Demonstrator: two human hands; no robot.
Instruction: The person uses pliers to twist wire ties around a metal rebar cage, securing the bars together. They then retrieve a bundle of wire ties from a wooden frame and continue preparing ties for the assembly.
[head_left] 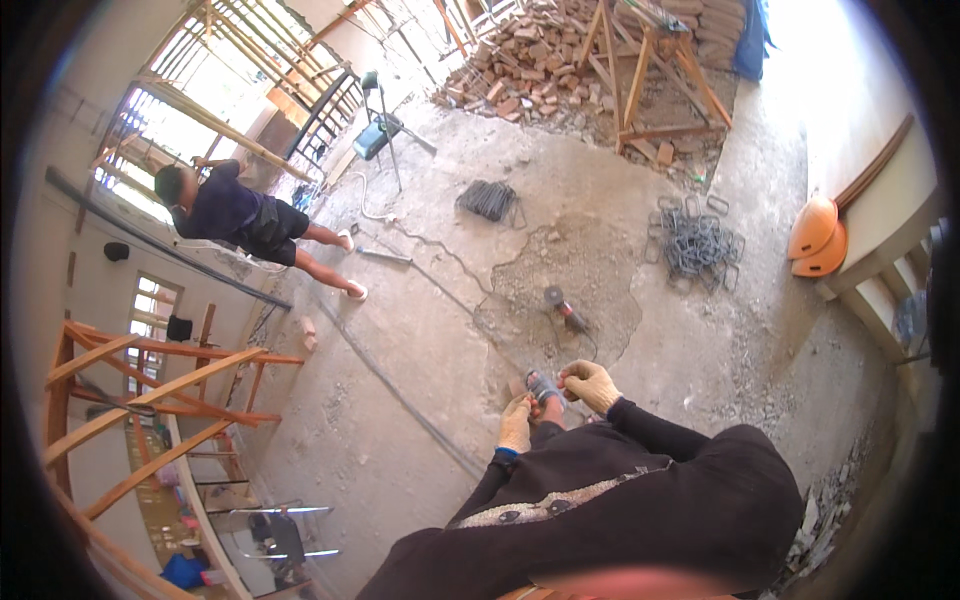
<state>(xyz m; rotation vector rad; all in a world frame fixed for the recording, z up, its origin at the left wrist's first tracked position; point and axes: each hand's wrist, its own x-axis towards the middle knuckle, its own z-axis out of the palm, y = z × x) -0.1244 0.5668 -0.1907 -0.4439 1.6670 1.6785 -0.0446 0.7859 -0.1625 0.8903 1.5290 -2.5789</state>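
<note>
This is a building site, an unfinished room under construction. The floor (pixel 420 330) is bare, rough concrete strewn with dust and rubble. A heap of broken bricks (pixel 525 60) lies at its far edge beside a wooden trestle (pixel 655 75). Bundles of bent steel ties (pixel 698 245) and an angle grinder (pixel 565 310) lie mid-floor, and two orange hard hats (pixel 818 238) rest at the right edge.

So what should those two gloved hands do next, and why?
Probably pull the left hand a little away and steady the small grey thing with the right hand first. Both gloved hands crowd round it low over the concrete floor, right by the person's foot, and what it is cannot be told. An angle grinder lies just beyond, untouched.
</note>
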